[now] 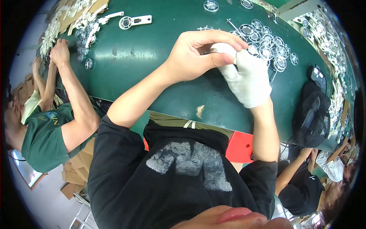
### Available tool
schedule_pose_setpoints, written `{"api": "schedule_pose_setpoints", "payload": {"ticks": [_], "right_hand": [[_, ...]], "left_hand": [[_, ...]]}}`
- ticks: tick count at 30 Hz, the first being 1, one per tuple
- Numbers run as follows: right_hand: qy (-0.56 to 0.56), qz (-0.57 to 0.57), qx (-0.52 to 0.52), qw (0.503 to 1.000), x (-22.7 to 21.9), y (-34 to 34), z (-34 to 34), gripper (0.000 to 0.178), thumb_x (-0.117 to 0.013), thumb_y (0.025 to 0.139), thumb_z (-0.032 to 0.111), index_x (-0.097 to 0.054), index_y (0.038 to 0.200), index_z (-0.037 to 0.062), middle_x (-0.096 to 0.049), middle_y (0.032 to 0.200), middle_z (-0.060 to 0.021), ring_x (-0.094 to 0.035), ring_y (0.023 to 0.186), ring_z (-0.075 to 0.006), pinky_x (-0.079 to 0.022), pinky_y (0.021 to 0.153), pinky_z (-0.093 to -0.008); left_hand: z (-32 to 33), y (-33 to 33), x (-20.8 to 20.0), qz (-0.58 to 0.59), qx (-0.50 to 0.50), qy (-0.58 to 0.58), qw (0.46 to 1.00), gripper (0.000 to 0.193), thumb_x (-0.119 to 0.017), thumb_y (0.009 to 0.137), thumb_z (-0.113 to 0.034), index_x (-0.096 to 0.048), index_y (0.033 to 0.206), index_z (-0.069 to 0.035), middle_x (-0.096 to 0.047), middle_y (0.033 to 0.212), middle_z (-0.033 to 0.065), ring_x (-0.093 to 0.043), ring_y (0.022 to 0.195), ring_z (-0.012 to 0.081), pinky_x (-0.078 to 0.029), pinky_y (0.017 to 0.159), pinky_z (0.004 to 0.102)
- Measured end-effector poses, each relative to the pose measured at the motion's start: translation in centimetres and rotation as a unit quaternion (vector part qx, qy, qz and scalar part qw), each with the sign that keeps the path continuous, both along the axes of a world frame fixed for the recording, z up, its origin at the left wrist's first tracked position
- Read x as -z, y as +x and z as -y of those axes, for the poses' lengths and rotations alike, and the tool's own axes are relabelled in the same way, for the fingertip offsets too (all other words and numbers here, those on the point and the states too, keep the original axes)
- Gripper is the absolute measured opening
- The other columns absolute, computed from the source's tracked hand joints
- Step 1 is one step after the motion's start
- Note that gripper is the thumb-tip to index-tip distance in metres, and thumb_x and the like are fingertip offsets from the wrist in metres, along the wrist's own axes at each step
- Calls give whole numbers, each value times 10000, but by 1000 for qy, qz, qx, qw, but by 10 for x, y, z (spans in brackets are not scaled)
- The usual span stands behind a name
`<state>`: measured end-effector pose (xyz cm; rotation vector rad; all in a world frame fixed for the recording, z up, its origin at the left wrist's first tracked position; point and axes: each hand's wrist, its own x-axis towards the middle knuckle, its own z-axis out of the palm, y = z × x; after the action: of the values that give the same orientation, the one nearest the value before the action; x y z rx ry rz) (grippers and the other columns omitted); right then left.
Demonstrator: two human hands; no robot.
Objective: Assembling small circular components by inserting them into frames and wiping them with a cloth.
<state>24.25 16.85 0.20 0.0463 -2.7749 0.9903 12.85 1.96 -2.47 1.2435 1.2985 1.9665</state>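
My bare left hand [188,57] and my right hand [249,82], in a white glove, meet above the green table [152,76]. Both are closed around a small part that their fingers mostly cover. Only a dark, shiny edge of it [214,50] shows by the left thumb, too little to name its kind. Just beyond the right hand lies a heap of round, spoked, silvery rings [280,63]. Thin metallic rods stick out around that heap.
A white part with a round end [135,21] lies at the far left, near more white pieces. A black fan [312,114] stands at the right. White parts [335,87] crowd the right edge. Co-workers sit on both sides, one in a green shirt [45,139].
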Motion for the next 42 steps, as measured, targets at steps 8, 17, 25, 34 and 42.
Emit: {"api": "schedule_pose_setpoints", "payload": {"ticks": [8,17,25,34,42], "right_hand": [[-151,-36,206,966,-9,-8,3,408,-692,936,355,-692,1234,76,-738,888,-101,-708,745,-232,-572,756,-337],[-106,-8,172,979,-5,-6,-3,270,-671,947,275,-746,1145,107,-769,978,-112,-749,839,-242,-571,808,-321],[-90,-24,132,987,-12,-3,3,281,-626,981,162,-699,1215,27,-756,936,-97,-726,848,-171,-556,818,-295],[111,-61,75,989,-3,-14,3,407,-725,862,186,-658,1245,69,-717,1097,-156,-684,1068,-338,-530,944,-440],[38,37,264,963,-18,-15,-10,381,-597,964,380,-677,1195,88,-738,1034,-176,-721,954,-354,-545,853,-431]], "left_hand": [[-13,-110,-31,32,-185,-276,943,327,-630,1030,-372,-734,977,-66,-650,757,-18,-481,576,58,-374,529,225],[22,-138,-48,-358,-350,-379,779,299,-668,988,-208,-692,1203,-2,-724,1134,167,-716,1038,241,-555,913,340],[124,-116,-4,-418,-331,-564,631,437,-740,894,-176,-642,1306,-64,-676,1154,184,-670,1068,369,-539,940,412],[11,-41,-47,-217,-85,-308,922,450,-761,914,-118,-633,1341,-53,-750,1052,51,-703,929,95,-570,841,260],[-37,-106,10,-488,-332,-324,739,333,-760,869,-293,-713,1085,-44,-683,1102,164,-668,1048,343,-544,905,426]]}}
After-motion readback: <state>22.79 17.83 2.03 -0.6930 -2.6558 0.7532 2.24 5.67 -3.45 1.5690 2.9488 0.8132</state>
